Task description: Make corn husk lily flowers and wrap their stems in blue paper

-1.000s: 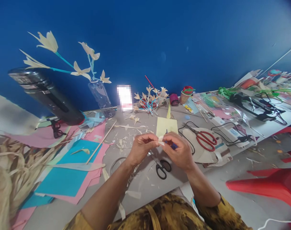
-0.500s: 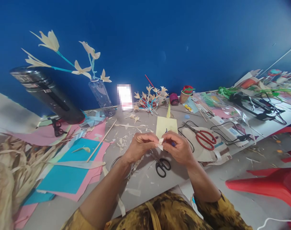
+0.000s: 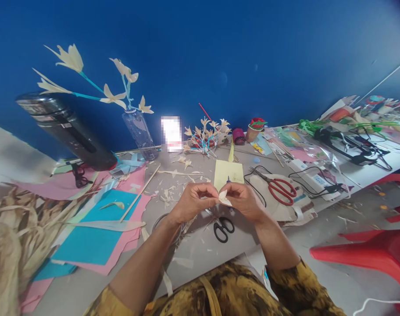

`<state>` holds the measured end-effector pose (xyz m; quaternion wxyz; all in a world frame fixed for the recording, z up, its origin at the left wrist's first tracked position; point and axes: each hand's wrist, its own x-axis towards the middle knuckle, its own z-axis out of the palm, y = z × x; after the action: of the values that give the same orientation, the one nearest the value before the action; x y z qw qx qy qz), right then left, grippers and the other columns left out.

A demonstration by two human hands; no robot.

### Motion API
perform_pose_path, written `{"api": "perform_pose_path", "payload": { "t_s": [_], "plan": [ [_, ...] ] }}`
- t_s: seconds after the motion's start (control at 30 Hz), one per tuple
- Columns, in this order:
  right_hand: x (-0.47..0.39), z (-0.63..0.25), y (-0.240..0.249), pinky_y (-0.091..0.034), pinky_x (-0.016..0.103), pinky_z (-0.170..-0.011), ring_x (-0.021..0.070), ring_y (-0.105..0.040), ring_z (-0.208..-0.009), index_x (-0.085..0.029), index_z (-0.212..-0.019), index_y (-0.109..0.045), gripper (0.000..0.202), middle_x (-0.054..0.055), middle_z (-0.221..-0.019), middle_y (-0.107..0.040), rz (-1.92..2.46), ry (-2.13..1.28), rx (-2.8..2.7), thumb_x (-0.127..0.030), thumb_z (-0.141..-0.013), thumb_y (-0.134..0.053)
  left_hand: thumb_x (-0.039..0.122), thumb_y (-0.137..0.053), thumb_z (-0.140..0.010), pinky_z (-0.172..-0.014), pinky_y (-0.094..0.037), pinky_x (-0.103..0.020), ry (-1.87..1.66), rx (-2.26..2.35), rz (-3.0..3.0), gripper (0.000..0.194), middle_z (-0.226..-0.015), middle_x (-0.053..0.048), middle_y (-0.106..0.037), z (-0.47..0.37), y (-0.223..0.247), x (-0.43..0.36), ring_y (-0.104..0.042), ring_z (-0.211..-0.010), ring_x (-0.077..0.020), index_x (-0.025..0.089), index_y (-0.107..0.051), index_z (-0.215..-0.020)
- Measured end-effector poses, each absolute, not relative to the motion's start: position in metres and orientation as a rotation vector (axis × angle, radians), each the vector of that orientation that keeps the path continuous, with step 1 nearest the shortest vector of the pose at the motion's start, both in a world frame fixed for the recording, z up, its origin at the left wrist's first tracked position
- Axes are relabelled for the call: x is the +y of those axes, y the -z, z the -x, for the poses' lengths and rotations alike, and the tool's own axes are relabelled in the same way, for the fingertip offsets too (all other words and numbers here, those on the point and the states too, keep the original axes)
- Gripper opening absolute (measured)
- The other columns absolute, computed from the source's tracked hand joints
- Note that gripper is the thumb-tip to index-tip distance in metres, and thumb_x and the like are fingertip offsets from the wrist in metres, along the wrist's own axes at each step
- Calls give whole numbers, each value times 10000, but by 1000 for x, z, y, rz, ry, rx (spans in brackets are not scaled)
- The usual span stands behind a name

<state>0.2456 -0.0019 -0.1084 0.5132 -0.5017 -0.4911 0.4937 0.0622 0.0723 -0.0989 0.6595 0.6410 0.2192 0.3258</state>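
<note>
Over the middle of the table, my left hand and my right hand meet fingertip to fingertip. Both pinch a small cream husk flower whose pale petals point toward me and to the right. Its base is hidden by the fingers. Black-handled scissors lie just below the hands, blades partly covered. Behind the hands is a yellow paper sheet. A wire coil rests by my left wrist, partly hidden by the forearm.
Husk flowers in a clear bottle stand beside a dark flask at the left. Blue paper and dried husks lie nearer. Right are red-handled scissors, a power strip and a red stool.
The small flower has turned between my fingertips, and its petals now show spread out more. Both hands stay in nearly the same place.
</note>
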Motion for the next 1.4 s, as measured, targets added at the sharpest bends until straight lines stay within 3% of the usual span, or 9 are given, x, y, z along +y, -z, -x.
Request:
{"api": "perform_pose_path", "payload": {
  "t_s": [0.23,0.63,0.87,1.4],
  "plan": [
    [0,-242,106,-370,235,-576,108,-507,-618,-160,-767,-715,256,0,-714,-644,1189,-1238,-1137,-375,-706,-841,346,-867,-622,-552,-394,-243,-730,523,-1305,268,-654,-21,-607,-64,102,72,-499,-577,-104,132,-714,-675],
    [1,-226,98,-262,234,-499,84,-373,-528,-154,-738,-665,349,-44,-572,-507,1214,-1188,-1034,-440,-654,-848,279,-895,-583,-593,-409,-244,-779,541,-1106,244,-645,-16,-646,-66,112,75,-554,-600,-117,137,-719,-675],
    [-8,-222,109,-339,241,-545,103,-438,-578,-169,-764,-681,201,-16,-660,-579,1299,-1042,-1071,-356,-768,-752,277,-915,-556,-598,-413,-228,-858,614,-1043,263,-626,-1,-654,-68,110,74,-545,-582,-98,137,-712,-648],
    [-61,-189,121,-379,215,-537,105,-463,-557,-174,-698,-664,85,-22,-617,-578,1468,-1083,-1349,-211,-774,-652,210,-888,-555,-621,-475,-245,-951,700,-954,192,-605,-11,-692,-70,119,79,-618,-588,-117,157,-717,-625]
  ]
}}
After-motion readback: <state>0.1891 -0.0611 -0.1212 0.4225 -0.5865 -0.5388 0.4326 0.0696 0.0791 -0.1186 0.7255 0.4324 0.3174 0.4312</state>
